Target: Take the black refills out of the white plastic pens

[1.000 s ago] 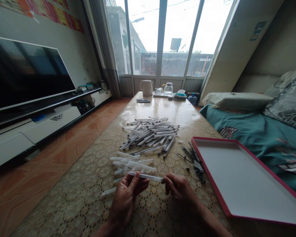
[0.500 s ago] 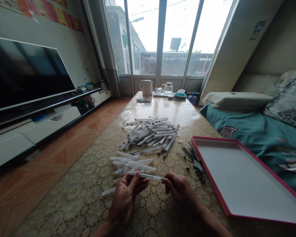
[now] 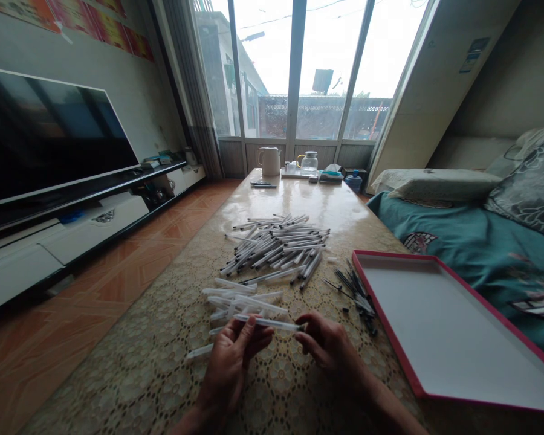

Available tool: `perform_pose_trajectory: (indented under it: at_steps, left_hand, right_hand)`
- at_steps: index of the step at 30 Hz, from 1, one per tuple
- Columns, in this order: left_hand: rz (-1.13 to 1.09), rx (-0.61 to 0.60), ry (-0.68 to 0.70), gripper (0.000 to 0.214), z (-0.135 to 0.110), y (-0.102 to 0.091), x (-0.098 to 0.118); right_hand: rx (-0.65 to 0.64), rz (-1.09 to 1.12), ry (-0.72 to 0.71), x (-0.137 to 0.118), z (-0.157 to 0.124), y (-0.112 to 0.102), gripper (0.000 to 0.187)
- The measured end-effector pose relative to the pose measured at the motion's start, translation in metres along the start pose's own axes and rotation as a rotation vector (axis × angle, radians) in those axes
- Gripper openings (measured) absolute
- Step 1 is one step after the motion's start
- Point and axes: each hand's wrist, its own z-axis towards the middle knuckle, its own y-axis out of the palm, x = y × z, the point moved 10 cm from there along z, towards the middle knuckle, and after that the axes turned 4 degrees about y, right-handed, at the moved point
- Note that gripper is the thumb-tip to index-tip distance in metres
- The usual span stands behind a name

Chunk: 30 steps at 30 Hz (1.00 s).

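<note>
In the left hand (image 3: pixel 231 349), a slim, translucent white plastic pen barrel (image 3: pixel 274 324) is held nearly level between thumb and fingers, above the surface (image 3: pixel 154 362) with its tan floral covering. At the barrel's small dark end piece (image 3: pixel 301 328), the thumb and forefinger of the right hand (image 3: pixel 329 343) are narrowly parted; whether contact is made cannot be told. The barrel should be steadied by the left hand, and any force on the end piece should be applied along the axis to avoid bending. Clearance should be maintained from the loose, frosted white plastic tubes (image 3: pixel 245 300) just beyond the left hand, the thin black plastic refills (image 3: pixel 354 290) beside the shallow, red-rimmed white tray (image 3: pixel 392 338), and the larger heap of dark-ended pens (image 3: pixel 278 244) farther out.
</note>
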Motion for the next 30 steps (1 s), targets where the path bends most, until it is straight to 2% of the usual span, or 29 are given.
perform_pose_trajectory:
  at_steps: [4,8,10,15,20,24,27,30]
  left_hand:
    - [0.004,-0.004,-0.007,0.029,-0.001,0.001,0.000]
    - [-0.004,0.004,-0.003,0.029,-0.002,0.000,0.001]
    - [-0.002,-0.001,-0.006,0.030,-0.002,0.000,0.000]
    - [0.007,-0.010,-0.011,0.032,-0.002,0.000,-0.001]
    - [-0.033,0.028,0.020,0.031,-0.002,-0.002,0.008]
    - [-0.052,0.050,0.022,0.033,-0.002,-0.004,0.010]
    - [-0.031,0.023,0.011,0.031,-0.002,-0.001,0.007]
    - [-0.010,-0.005,0.008,0.029,-0.002,0.001,0.004]
  right_hand:
    - [-0.017,-0.035,-0.037,-0.004,0.000,0.001,0.037]
    - [-0.003,0.033,-0.009,-0.001,0.000,0.000,0.022]
    - [-0.013,0.052,-0.004,-0.001,0.000,0.002,0.023]
    - [-0.014,0.031,-0.055,-0.004,0.000,0.003,0.041]
    - [0.010,0.219,0.065,0.004,0.000,-0.001,0.026]
    - [0.053,0.340,0.103,0.006,-0.001,-0.007,0.013]
    - [0.011,0.313,0.111,0.005,-0.001,-0.001,0.010]
    - [0.008,0.174,0.053,-0.002,-0.002,-0.001,0.008]
